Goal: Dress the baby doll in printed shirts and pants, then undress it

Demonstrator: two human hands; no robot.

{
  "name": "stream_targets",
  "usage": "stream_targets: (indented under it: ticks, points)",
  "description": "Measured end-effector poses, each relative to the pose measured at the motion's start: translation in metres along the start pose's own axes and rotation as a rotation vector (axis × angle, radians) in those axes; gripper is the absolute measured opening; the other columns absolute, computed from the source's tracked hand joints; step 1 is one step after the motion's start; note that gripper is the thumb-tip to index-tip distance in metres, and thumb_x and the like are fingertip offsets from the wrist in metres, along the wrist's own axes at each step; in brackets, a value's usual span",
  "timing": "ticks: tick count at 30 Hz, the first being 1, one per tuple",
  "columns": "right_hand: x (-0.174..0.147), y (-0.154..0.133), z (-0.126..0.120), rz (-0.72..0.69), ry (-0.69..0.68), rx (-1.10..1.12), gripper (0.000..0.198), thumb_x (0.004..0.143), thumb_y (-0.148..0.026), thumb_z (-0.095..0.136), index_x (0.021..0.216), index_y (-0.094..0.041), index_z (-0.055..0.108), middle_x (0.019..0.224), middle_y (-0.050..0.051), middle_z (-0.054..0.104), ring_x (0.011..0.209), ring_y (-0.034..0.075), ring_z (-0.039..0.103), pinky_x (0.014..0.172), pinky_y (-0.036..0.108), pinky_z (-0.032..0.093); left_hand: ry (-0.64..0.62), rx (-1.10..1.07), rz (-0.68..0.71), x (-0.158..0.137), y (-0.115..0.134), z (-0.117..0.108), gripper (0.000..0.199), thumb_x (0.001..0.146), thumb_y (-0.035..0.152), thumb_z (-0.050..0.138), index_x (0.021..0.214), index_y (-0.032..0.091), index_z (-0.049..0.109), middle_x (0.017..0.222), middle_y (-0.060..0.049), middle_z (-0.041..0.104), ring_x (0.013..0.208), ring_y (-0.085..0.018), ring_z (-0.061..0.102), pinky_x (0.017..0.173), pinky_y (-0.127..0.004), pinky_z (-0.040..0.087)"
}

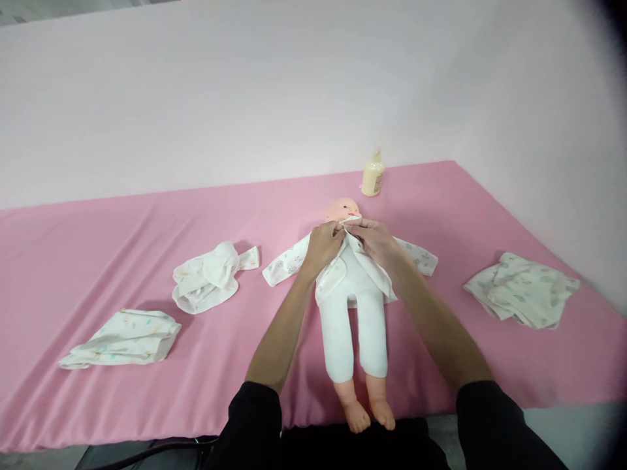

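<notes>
A baby doll (pixel 353 333) lies on its back on the pink-covered table, its bare feet toward me at the front edge. It wears a white printed baby jacket (pixel 289 260), sleeves spread to both sides and the front hanging apart below the chest. At the jacket's neck, just under the doll's chin, my left hand (pixel 325 244) pinches one front edge. My right hand (pixel 373 239) grips the collar's other side, its fingertips close to the left ones. A small dark snap shows on the edge below my right hand. My fingers partly hide the collar.
A pale yellow pump bottle (pixel 373 176) stands beyond the doll's head. To the left lie a crumpled white garment (pixel 210 277) and a folded printed cloth (pixel 125 336). Another folded printed cloth (pixel 523 289) is at the right. White walls border the pink sheet (pixel 161 228).
</notes>
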State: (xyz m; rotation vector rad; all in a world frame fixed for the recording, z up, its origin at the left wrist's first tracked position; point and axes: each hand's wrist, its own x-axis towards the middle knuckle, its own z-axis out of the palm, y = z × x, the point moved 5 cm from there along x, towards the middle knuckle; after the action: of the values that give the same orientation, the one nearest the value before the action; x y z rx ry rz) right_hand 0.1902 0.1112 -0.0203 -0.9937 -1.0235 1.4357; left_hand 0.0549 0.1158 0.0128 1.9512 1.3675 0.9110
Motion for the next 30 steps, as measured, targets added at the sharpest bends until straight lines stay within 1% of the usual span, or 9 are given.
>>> stream_targets:
  ticks: [3, 6, 10, 14, 17, 21, 24, 27, 30]
  points:
    - [-0.004, -0.001, 0.002, -0.017, 0.022, -0.072, 0.024, 0.07, -0.039, 0.08, 0.083, -0.02, 0.073, 0.077, 0.0, 0.068, 0.073, 0.013, 0.062, 0.072, 0.025, 0.05, -0.095, -0.191, -0.051, -0.001, -0.009, 0.001, 0.02, 0.087, 0.028, 0.051, 0.075, 0.016, 0.062, 0.065, 0.001, 0.056, 0.059, -0.01, 0.045, 0.057, -0.023, 0.031]
    - [-0.007, -0.005, 0.007, -0.087, 0.057, -0.174, 0.025, 0.076, -0.04, 0.075, 0.089, -0.019, 0.075, 0.083, 0.002, 0.07, 0.079, 0.015, 0.063, 0.073, 0.025, 0.05, -0.198, -0.404, -0.13, -0.002, -0.016, 0.002, 0.015, 0.085, 0.026, 0.053, 0.082, 0.016, 0.064, 0.069, 0.0, 0.058, 0.057, -0.008, 0.045, 0.055, -0.022, 0.033]
    - [-0.008, -0.008, 0.009, -0.16, 0.113, -0.31, 0.028, 0.079, -0.042, 0.07, 0.093, -0.018, 0.074, 0.087, 0.002, 0.071, 0.076, 0.013, 0.06, 0.066, 0.024, 0.046, -0.207, -0.56, -0.224, 0.0, -0.019, 0.002, 0.012, 0.083, 0.021, 0.055, 0.079, 0.014, 0.064, 0.069, 0.0, 0.056, 0.055, -0.006, 0.044, 0.054, -0.02, 0.032]
    - [-0.006, -0.007, 0.006, -0.192, 0.131, -0.313, 0.03, 0.079, -0.042, 0.071, 0.097, -0.017, 0.069, 0.081, 0.0, 0.067, 0.068, 0.011, 0.055, 0.06, 0.023, 0.041, -0.168, -0.612, -0.279, 0.0, -0.015, 0.003, 0.014, 0.084, 0.021, 0.057, 0.085, 0.013, 0.069, 0.073, -0.001, 0.06, 0.063, -0.007, 0.052, 0.06, -0.019, 0.04]
    - [-0.006, -0.006, 0.003, -0.187, 0.148, -0.302, 0.032, 0.079, -0.042, 0.071, 0.097, -0.016, 0.065, 0.08, 0.0, 0.066, 0.068, 0.011, 0.055, 0.061, 0.024, 0.041, -0.148, -0.633, -0.312, 0.0, -0.014, 0.004, 0.016, 0.085, 0.023, 0.058, 0.087, 0.013, 0.07, 0.075, -0.001, 0.063, 0.066, -0.008, 0.055, 0.064, -0.019, 0.043]
    - [-0.006, -0.007, 0.003, -0.201, 0.159, -0.383, 0.029, 0.08, -0.041, 0.07, 0.092, -0.015, 0.066, 0.081, 0.002, 0.068, 0.073, 0.013, 0.059, 0.067, 0.025, 0.043, -0.123, -0.658, -0.328, 0.001, -0.016, 0.007, 0.019, 0.088, 0.027, 0.057, 0.084, 0.012, 0.069, 0.071, -0.001, 0.061, 0.061, -0.007, 0.052, 0.059, -0.02, 0.04]
    - [-0.006, -0.008, 0.005, -0.219, 0.137, -0.449, 0.026, 0.082, -0.04, 0.068, 0.092, -0.016, 0.066, 0.079, 0.001, 0.067, 0.071, 0.013, 0.057, 0.066, 0.025, 0.042, -0.088, -0.658, -0.334, 0.002, -0.021, 0.01, 0.019, 0.087, 0.027, 0.057, 0.081, 0.012, 0.066, 0.067, 0.0, 0.057, 0.056, -0.007, 0.048, 0.055, -0.02, 0.036]
    - [-0.006, -0.013, 0.005, -0.289, 0.091, -0.578, 0.022, 0.087, -0.039, 0.062, 0.09, -0.017, 0.066, 0.075, -0.001, 0.064, 0.068, 0.013, 0.054, 0.065, 0.026, 0.04, -0.103, -0.633, -0.316, 0.003, -0.024, 0.012, 0.019, 0.088, 0.028, 0.056, 0.081, 0.012, 0.064, 0.065, 0.0, 0.055, 0.054, -0.007, 0.046, 0.054, -0.021, 0.034]
    - [-0.01, -0.023, 0.007, -0.417, 0.058, -0.874, 0.022, 0.095, -0.036, 0.055, 0.087, -0.019, 0.066, 0.075, 0.001, 0.064, 0.068, 0.015, 0.053, 0.067, 0.029, 0.038, -0.105, -0.589, -0.284, 0.003, -0.025, 0.013, 0.019, 0.09, 0.028, 0.052, 0.084, 0.013, 0.063, 0.067, 0.0, 0.056, 0.057, -0.008, 0.046, 0.056, -0.021, 0.035]
